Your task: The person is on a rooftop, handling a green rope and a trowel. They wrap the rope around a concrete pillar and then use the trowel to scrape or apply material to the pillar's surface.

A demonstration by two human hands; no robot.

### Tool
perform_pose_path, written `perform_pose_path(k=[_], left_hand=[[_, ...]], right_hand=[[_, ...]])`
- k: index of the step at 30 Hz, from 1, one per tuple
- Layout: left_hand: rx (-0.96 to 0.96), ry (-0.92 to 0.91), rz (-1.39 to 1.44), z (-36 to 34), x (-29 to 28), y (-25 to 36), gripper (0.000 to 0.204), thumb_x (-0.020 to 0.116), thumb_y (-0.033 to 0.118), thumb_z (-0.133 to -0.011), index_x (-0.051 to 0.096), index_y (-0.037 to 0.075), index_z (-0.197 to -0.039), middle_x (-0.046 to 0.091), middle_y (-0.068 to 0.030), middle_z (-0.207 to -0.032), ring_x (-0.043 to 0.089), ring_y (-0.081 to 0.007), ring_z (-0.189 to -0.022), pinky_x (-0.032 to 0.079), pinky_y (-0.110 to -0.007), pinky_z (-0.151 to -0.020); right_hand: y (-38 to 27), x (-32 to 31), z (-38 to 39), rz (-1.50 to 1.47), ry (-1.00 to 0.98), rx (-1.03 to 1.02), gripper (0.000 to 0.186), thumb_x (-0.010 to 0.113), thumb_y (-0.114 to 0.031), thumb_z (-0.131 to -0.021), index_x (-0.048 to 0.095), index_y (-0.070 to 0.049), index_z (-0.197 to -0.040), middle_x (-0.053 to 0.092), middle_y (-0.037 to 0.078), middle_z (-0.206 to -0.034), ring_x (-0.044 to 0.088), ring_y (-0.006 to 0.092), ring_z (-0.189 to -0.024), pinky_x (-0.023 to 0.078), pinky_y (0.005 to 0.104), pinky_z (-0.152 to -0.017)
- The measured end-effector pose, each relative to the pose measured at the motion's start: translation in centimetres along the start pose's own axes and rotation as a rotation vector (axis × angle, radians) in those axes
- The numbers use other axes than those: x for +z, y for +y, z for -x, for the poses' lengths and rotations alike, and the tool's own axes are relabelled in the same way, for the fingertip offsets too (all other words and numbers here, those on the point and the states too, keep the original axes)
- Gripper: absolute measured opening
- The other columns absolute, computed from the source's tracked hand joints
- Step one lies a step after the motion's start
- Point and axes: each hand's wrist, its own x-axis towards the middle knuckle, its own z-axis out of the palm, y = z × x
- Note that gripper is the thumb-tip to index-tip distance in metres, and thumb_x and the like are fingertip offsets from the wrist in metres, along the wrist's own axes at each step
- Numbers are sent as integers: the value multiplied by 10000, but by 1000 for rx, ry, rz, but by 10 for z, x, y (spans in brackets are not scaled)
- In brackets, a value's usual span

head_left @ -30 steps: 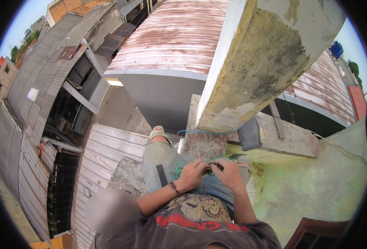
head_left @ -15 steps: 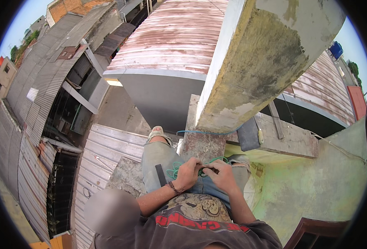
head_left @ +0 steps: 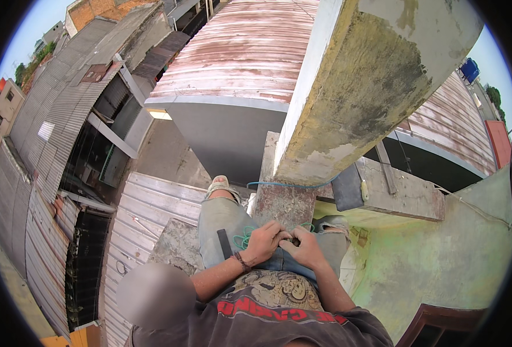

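Observation:
Over my lap, my left hand (head_left: 263, 242) and my right hand (head_left: 306, 248) meet with fingers curled and thumbs close together. Loops of thin green string (head_left: 244, 237) stick out past the left hand, and a bit more shows above the right fingers. Both hands pinch the string, though the exact spot between the fingertips is hidden. Under them are my worn light-blue jeans (head_left: 214, 222). A dark flat strip (head_left: 224, 244) lies on the left thigh, close to the left wrist.
I sit astride a rough concrete ledge (head_left: 282, 205), high above a lane. A stained concrete pillar (head_left: 354, 87) rises ahead, with a blue cord (head_left: 293, 185) at its base. A grey slab-like piece (head_left: 348, 188) hangs over the beam at right. Corrugated roofs (head_left: 238, 52) spread below.
My right hand has drawn in slightly and its fingers have curled more. Less green string shows above it now. The left hand has barely moved.

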Motion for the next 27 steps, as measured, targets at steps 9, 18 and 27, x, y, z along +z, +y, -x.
perform_pose_path(k=[9,18,27], left_hand=[[-333,-302,110,-12,-3,2,273,682,276,-892,645,13,-823,614,-157,-753,588,-323,-698,459,-378,-639],[-320,-455,-72,-6,17,-7,397,530,404,-971,583,22,-878,617,-251,-798,590,-451,-782,448,-500,-666],[-367,-413,20,-16,16,31,312,381,346,-1037,434,39,-1026,595,-291,-798,544,-521,-810,422,-552,-689]], right_hand=[[21,1,10,26,4,58,293,744,-252,-768,622,13,-803,555,118,-703,529,217,-626,422,346,-587],[12,-16,33,280,351,-84,197,651,-159,-872,626,17,-788,604,206,-711,588,359,-647,446,420,-595],[44,-55,6,95,624,59,208,667,-162,-881,657,16,-775,590,126,-633,560,274,-632,424,371,-614]])
